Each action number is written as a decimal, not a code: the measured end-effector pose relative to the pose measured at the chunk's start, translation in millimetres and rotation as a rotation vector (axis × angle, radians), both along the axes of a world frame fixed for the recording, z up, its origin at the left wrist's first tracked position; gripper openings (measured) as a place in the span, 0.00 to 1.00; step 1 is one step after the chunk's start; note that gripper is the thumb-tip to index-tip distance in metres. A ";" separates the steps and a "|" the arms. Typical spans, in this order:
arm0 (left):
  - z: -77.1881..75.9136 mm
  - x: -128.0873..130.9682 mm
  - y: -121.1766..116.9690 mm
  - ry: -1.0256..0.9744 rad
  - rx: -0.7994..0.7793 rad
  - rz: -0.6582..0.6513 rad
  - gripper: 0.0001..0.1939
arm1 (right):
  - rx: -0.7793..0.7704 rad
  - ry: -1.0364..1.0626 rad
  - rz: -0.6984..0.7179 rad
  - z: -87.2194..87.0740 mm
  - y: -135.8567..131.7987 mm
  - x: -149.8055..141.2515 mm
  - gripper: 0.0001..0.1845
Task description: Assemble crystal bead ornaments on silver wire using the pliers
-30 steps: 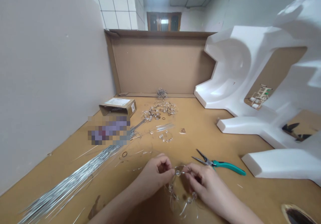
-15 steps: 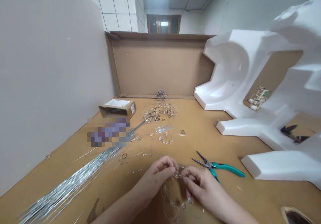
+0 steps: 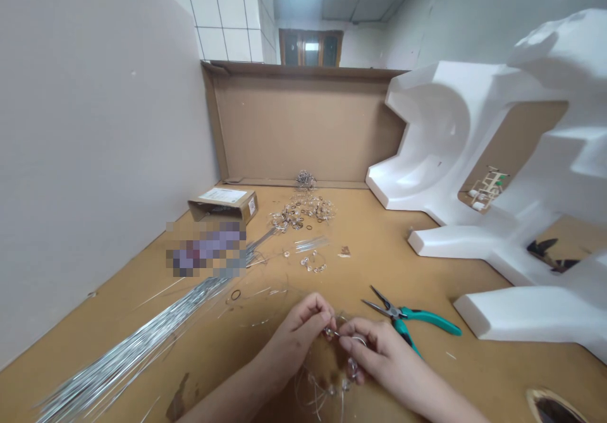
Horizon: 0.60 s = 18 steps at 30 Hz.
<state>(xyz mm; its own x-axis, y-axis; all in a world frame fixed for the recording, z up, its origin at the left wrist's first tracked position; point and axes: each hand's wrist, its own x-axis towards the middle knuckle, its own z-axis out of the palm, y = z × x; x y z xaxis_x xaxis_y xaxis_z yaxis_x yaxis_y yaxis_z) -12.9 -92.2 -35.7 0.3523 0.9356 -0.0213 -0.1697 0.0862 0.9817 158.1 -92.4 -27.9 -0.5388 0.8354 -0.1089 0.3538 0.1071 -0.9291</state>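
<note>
My left hand [image 3: 298,331] and my right hand [image 3: 379,353] meet low in the middle of the view, fingertips almost touching. Both pinch a thin wire strung with clear crystal beads [image 3: 332,333]. More beads on the same wire [image 3: 348,372] hang under my right hand, with loose wire ends trailing below. Teal-handled pliers [image 3: 410,318] lie on the brown table just right of my right hand, jaws pointing left.
A long bundle of silver wires [image 3: 137,344] runs along the left. Loose beads and rings [image 3: 303,211] lie further back, next to a small cardboard box [image 3: 222,202]. White foam packaging [image 3: 497,176] fills the right side. A cardboard wall [image 3: 308,126] stands behind.
My hands have drawn closer together and slightly up. The beaded wire loop between them has tightened and the hanging beads have shifted under my right hand.
</note>
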 end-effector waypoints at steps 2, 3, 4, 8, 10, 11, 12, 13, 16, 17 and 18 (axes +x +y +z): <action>1.8 -1.4 0.8 0.052 0.039 0.035 0.07 | 0.079 -0.051 -0.070 4.6 2.8 10.1 0.17; 2.6 -2.3 1.2 0.067 0.049 0.049 0.07 | 0.134 -0.097 -0.129 6.2 4.2 17.8 0.18; 3.0 -3.3 1.6 0.072 0.050 0.056 0.08 | 0.210 -0.172 -0.209 6.9 5.3 26.8 0.19; 1.1 -6.1 3.7 -0.006 0.021 0.067 0.07 | 0.529 -0.688 -0.379 -0.6 4.1 65.2 0.20; -1.1 -6.0 5.1 -0.103 -0.013 0.055 0.06 | 0.597 -0.864 -0.368 -7.0 0.4 77.5 0.24; -2.0 -5.7 5.7 -0.158 -0.037 0.045 0.06 | 0.621 -0.927 -0.356 -9.5 -1.5 80.8 0.26; -2.4 -5.3 6.2 -0.214 -0.062 0.030 0.06 | 0.642 -0.975 -0.341 -11.5 -3.1 82.5 0.28; -2.4 -4.9 6.5 -0.268 -0.087 0.013 0.06 | 0.661 -1.013 -0.323 -12.7 -4.0 82.9 0.29; -0.3 -4.3 6.4 -0.399 -0.169 -0.063 0.06 | 0.686 -1.083 -0.247 -13.2 -1.6 80.5 0.32; 0.5 -4.3 6.1 -0.435 -0.192 -0.090 0.06 | 0.693 -1.101 -0.215 -12.8 0.9 80.0 0.33; 1.3 -4.4 5.9 -0.462 -0.210 -0.114 0.06 | 0.702 -1.121 -0.188 -12.2 3.9 80.2 0.33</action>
<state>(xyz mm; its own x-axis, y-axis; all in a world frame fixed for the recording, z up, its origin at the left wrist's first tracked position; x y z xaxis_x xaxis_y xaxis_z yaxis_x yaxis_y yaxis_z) -17.4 -86.3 -34.4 0.4690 0.8829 -0.0226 -0.5595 0.3168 0.7659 238.2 -88.5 -40.1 -0.3127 0.9475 0.0668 0.9467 0.3052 0.1030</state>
